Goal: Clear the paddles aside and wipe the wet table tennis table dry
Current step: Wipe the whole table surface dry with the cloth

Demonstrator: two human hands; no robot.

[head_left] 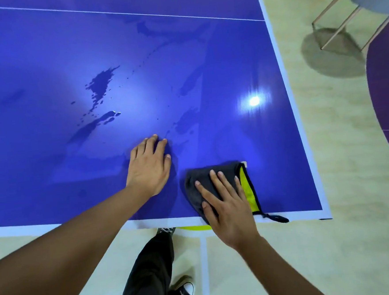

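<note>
The blue table tennis table [53,180] fills most of the view, with white edge lines. Dark water puddles [100,83] and small drops lie near its middle, and faint wet streaks run to the right of them. A folded grey cloth with a yellow inner side [214,176] lies near the table's front edge. My right hand [225,205] presses flat on it with straight fingers. My left hand [150,165] rests flat on the bare table just left of the cloth. No paddles are in view.
The table's right edge [302,126] and front edge border a pale floor. A grey stool with metal legs [345,19] stands at the top right. A purple floor area [387,83] lies at the far right. My legs and shoes [183,293] are below the front edge.
</note>
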